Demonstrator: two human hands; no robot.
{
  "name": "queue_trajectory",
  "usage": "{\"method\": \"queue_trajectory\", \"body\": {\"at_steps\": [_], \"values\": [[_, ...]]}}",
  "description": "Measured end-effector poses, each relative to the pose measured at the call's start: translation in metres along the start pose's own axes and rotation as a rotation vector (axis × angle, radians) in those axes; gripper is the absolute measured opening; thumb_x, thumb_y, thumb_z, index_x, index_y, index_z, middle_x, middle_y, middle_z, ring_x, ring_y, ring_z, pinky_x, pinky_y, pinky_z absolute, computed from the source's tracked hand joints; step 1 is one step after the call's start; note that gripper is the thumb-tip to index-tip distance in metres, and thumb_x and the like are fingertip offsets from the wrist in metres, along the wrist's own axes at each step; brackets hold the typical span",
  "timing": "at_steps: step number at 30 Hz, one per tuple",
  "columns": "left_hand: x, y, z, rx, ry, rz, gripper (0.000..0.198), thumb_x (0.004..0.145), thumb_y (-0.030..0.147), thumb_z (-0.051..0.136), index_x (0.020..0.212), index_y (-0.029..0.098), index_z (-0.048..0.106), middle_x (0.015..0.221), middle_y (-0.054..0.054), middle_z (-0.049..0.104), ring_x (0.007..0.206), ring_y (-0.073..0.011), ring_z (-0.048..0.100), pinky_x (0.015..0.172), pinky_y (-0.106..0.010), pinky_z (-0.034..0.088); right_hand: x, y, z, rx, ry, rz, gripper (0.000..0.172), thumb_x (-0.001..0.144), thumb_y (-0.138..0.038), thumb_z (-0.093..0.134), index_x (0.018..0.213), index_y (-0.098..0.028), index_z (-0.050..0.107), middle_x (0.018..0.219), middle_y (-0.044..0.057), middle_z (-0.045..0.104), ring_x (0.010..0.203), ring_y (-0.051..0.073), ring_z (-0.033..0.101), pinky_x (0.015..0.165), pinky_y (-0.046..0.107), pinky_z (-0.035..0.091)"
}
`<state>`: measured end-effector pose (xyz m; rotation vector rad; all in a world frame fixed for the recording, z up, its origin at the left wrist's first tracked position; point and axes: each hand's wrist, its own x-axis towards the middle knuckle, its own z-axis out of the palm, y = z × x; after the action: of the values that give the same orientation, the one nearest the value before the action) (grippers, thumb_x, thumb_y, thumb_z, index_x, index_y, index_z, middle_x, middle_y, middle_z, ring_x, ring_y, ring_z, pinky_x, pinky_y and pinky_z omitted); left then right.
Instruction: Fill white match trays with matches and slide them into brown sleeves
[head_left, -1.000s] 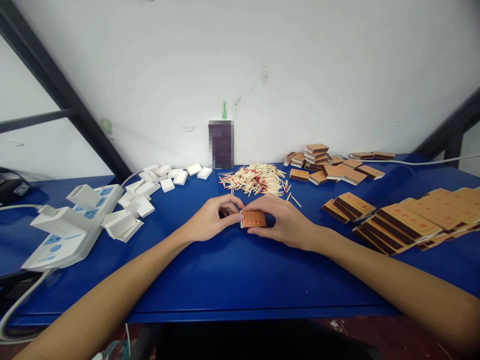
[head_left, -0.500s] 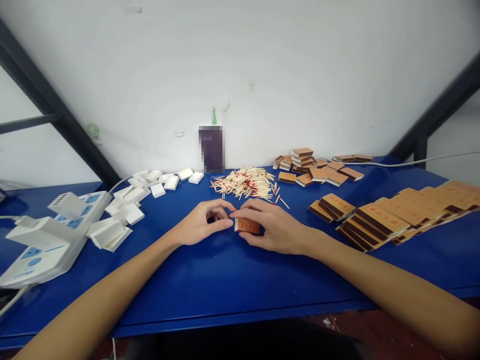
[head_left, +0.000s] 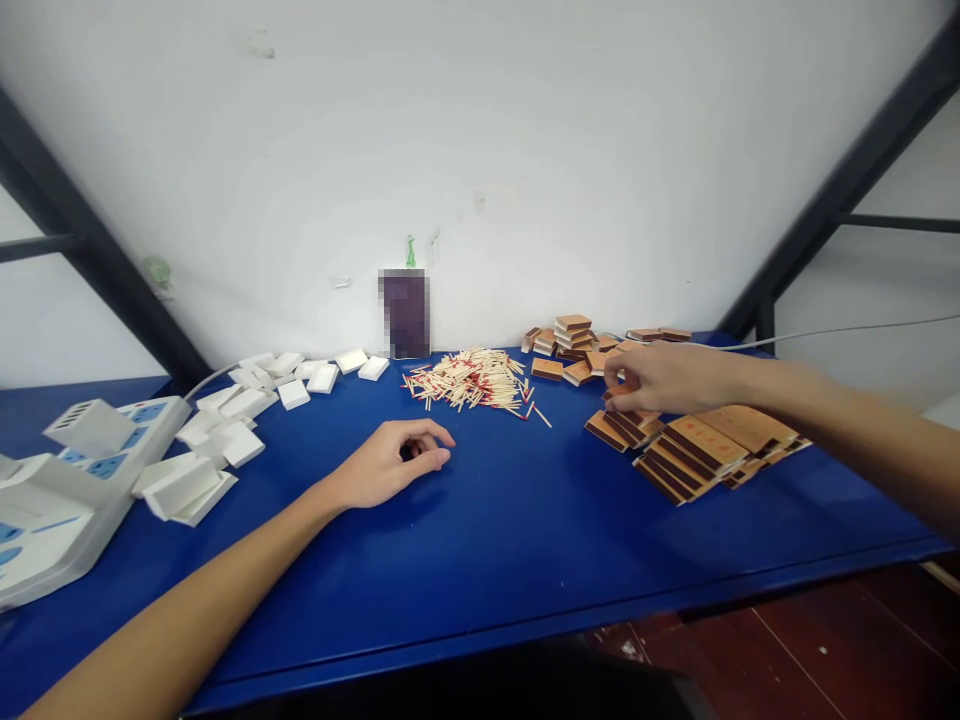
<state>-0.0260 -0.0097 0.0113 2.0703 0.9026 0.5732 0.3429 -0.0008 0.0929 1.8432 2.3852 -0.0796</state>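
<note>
My right hand reaches out to the right over the near end of a row of orange matchboxes, its fingertips closed on the matchbox at the row's left end. On the blue table, my left hand rests near the middle with fingers curled in and thumb against forefinger; nothing shows in it. A heap of red-tipped matches lies just beyond the left hand.
White inner trays are scattered at the left, beside a white power strip. More matchboxes are piled at the back by the wall. A dark blurred object stands against the wall. A cable runs off right.
Both hands were together on one matchbox at the table's middle. My right hand has since carried it right to the row's end; my left hand stayed put. The view swung right.
</note>
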Motion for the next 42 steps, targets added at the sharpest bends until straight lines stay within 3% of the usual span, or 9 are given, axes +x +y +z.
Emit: {"method": "queue_trajectory", "body": {"at_steps": [6, 10, 17, 20, 25, 29, 33, 38, 42], "values": [[0.000, 0.002, 0.002, 0.082, 0.021, 0.018, 0.030, 0.092, 0.043, 0.055, 0.105, 0.018, 0.066, 0.084, -0.003, 0.066, 0.074, -0.0144, 0.058, 0.069, -0.027, 0.045, -0.005, 0.005, 0.001, 0.045, 0.018, -0.052, 0.044, 0.079, -0.062, 0.058, 0.095, -0.022, 0.067, 0.083, 0.009, 0.071, 0.074, 0.027, 0.064, 0.066, 0.039, 0.046], [0.008, 0.001, 0.005, 0.220, 0.088, 0.044, 0.031, 0.092, 0.040, 0.053, 0.111, 0.019, 0.065, 0.095, -0.005, 0.064, 0.075, -0.0148, 0.058, 0.068, -0.029, 0.047, 0.010, 0.032, -0.010, 0.066, 0.031, 0.123, 0.062, 0.089, -0.067, 0.038, 0.110, -0.015, 0.066, 0.090, 0.015, 0.072, 0.083, 0.028, 0.066, 0.074, 0.039, 0.044], [0.027, -0.001, 0.012, 0.568, 0.116, 0.136, 0.023, 0.093, 0.029, 0.049, 0.104, 0.019, 0.066, 0.096, -0.006, 0.064, 0.088, -0.0209, 0.058, 0.082, -0.036, 0.047, 0.065, 0.058, 0.013, -0.017, -0.077, 0.111, 0.049, 0.087, -0.055, 0.045, 0.110, -0.015, 0.062, 0.105, 0.017, 0.070, 0.094, 0.031, 0.065, 0.076, 0.037, 0.045], [0.028, -0.011, -0.010, 0.821, 0.233, 0.098, 0.026, 0.093, 0.029, 0.045, 0.100, 0.017, 0.068, 0.098, -0.009, 0.065, 0.094, -0.0255, 0.056, 0.087, -0.041, 0.045, 0.082, 0.054, 0.022, -0.083, -0.091, 0.179, 0.047, 0.087, -0.055, 0.045, 0.101, -0.014, 0.062, 0.095, 0.018, 0.070, 0.086, 0.032, 0.065, 0.069, 0.037, 0.044], [0.030, -0.042, -0.066, 1.052, 0.459, -0.140, 0.040, 0.094, 0.031, 0.041, 0.125, 0.015, 0.060, 0.126, -0.017, 0.058, 0.117, -0.0351, 0.048, 0.095, -0.050, 0.039, 0.091, 0.047, 0.018, -0.108, -0.072, 0.173, 0.029, 0.076, -0.045, 0.060, 0.086, -0.017, 0.063, 0.084, 0.014, 0.068, 0.079, 0.030, 0.064, 0.065, 0.036, 0.042], [0.037, -0.057, -0.083, 1.077, 0.390, -0.166, 0.035, 0.095, 0.035, 0.041, 0.114, 0.016, 0.065, 0.133, -0.016, 0.055, 0.122, -0.0351, 0.046, 0.097, -0.050, 0.037, 0.072, 0.021, -0.006, -0.098, 0.041, 0.121, 0.029, 0.074, -0.042, 0.061, 0.091, -0.019, 0.062, 0.082, 0.013, 0.067, 0.072, 0.028, 0.062, 0.060, 0.037, 0.041], [0.045, -0.059, -0.082, 1.060, 0.359, -0.153, 0.027, 0.092, 0.034, 0.047, 0.091, 0.015, 0.066, 0.113, -0.015, 0.063, 0.108, -0.0322, 0.055, 0.094, -0.047, 0.039, 0.035, -0.032, -0.020, 0.116, 0.134, -0.267, 0.032, 0.078, -0.034, 0.061, 0.107, -0.023, 0.058, 0.090, 0.006, 0.069, 0.075, 0.023, 0.063, 0.063, 0.034, 0.045], [0.038, -0.056, -0.079, 0.989, 0.339, -0.136, 0.015, 0.085, 0.025, 0.050, 0.077, 0.016, 0.059, 0.095, -0.012, 0.063, 0.085, -0.0260, 0.060, 0.080, -0.039, 0.044, -0.003, -0.112, 0.012, 0.240, 0.090, -0.524, 0.021, 0.080, -0.027, 0.063, 0.101, -0.025, 0.059, 0.090, 0.004, 0.069, 0.075, 0.020, 0.064, 0.059, 0.030, 0.046], [0.017, -0.046, -0.078, 0.926, 0.301, -0.078, 0.011, 0.081, 0.026, 0.055, 0.074, 0.018, 0.053, 0.093, -0.008, 0.060, 0.084, -0.0221, 0.059, 0.080, -0.035, 0.045, -0.002, -0.139, 0.036, 0.319, 0.194, -0.624, 0.015, 0.091, -0.031, 0.055, 0.103, -0.023, 0.056, 0.099, 0.006, 0.067, 0.081, 0.019, 0.062, 0.068, 0.031, 0.047]]}}
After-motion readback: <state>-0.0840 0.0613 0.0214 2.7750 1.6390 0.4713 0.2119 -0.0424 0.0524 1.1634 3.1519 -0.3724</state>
